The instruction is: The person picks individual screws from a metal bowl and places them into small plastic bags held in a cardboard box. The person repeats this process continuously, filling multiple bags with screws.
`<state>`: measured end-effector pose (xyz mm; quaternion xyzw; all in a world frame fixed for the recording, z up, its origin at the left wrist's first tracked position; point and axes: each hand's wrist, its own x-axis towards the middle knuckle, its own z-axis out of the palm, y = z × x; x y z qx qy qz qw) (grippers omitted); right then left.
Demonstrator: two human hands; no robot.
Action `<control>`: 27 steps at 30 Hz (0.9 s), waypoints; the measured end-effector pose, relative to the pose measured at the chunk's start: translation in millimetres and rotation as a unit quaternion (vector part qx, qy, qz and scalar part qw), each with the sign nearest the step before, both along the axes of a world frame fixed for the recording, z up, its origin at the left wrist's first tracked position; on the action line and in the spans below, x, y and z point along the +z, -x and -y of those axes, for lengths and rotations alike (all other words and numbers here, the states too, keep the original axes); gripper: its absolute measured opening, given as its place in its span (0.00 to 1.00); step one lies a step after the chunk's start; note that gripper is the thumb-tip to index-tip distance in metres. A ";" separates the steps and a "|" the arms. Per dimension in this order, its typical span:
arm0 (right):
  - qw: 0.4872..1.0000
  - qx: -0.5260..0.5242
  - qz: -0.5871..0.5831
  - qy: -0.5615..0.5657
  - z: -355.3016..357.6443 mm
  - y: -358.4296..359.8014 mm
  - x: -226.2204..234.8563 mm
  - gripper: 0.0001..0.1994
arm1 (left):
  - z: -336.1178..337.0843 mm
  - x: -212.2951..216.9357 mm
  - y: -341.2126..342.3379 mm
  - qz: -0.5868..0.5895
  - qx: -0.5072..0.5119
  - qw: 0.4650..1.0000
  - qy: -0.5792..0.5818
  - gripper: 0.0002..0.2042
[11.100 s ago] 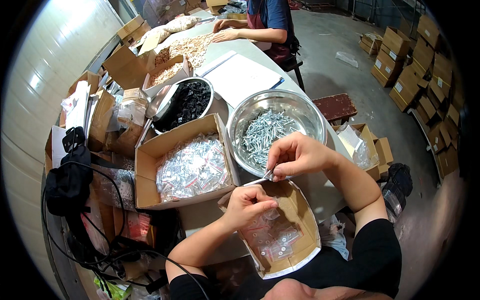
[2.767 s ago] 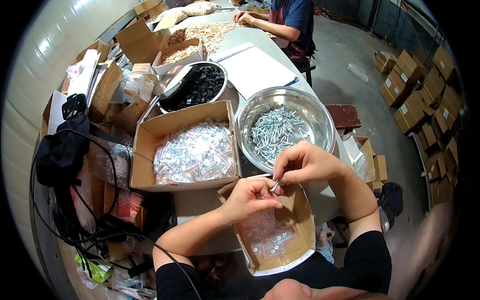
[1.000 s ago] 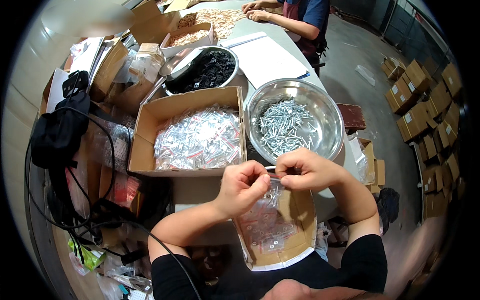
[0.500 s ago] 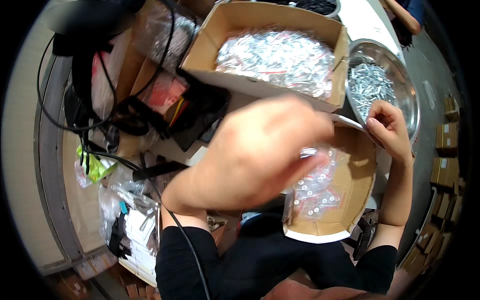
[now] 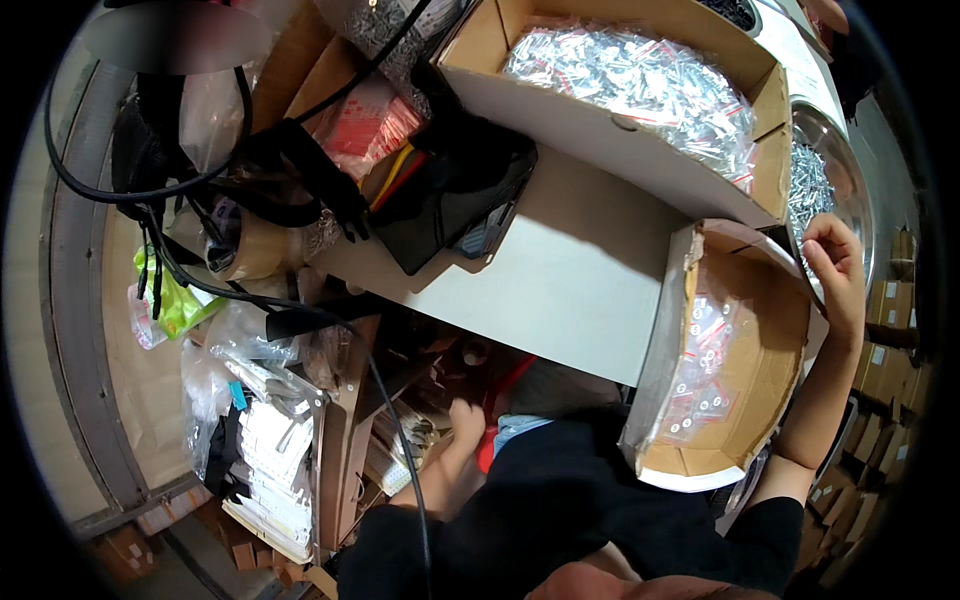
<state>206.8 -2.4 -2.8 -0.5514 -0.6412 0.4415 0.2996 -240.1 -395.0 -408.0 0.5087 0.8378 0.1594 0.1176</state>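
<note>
My right hand [image 5: 838, 268] is at the near rim of a steel bowl [image 5: 866, 215], its fingers curled in a pinch. What they hold, if anything, is hidden. Inside the bowl lie many small silvery metal pieces [image 5: 808, 185], perhaps screws. My left hand [image 5: 466, 424] hangs low beside my body, below the table's near edge; its fingers are too small and blurred to read. Left of my right forearm is a cut-down cardboard tray [image 5: 765, 395] with several small clear bags [image 5: 706, 365], red-edged and holding little white round pieces.
A large cardboard box [image 5: 600, 120] full of small clear bags with shiny parts [image 5: 640, 85] stands at the back of the white table [image 5: 590, 250]. A black pouch [image 5: 440, 200] lies left of it. A black cable [image 5: 385, 400] crosses the left side. Stacked cartons [image 5: 885, 300] stand far right.
My left hand has left the area above the tray and dropped down to the left beside my body. My right hand stays by the bowl. The whole view has shifted.
</note>
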 end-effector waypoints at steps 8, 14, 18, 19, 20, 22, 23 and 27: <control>0.996 -0.030 0.072 -0.040 -5.0 -7.7 -8.3 0.07 | -57.6 -64.2 -4.2 0.099 0.052 0.937 0.331 0.13; 0.996 -0.058 0.057 -0.021 -3.1 6.8 -2.6 0.08 | -91.6 -110.9 -0.7 0.091 0.016 0.933 0.348 0.13; 0.993 -0.092 0.063 -0.036 -1.5 10.3 0.0 0.10 | -103.1 -119.5 5.7 0.095 0.008 0.932 0.351 0.14; 0.992 -0.098 0.060 -0.042 -3.0 11.6 1.0 0.10 | -109.7 -123.0 4.3 0.097 0.007 0.932 0.349 0.14; 0.992 -0.102 0.051 -0.050 -4.9 14.8 -0.8 0.10 | -115.9 -124.2 8.9 0.093 0.010 0.931 0.352 0.14; 0.992 -0.111 0.042 -0.047 -4.4 15.1 -2.4 0.09 | -131.9 -128.5 10.9 0.096 0.007 0.932 0.350 0.14; 0.992 -0.114 0.038 -0.044 -3.4 16.4 -3.3 0.09 | -135.5 -128.5 11.6 0.095 0.008 0.932 0.351 0.14; 0.992 -0.118 0.028 -0.037 -6.0 21.7 -3.4 0.09 | -150.8 -130.6 9.9 0.101 0.005 0.933 0.346 0.14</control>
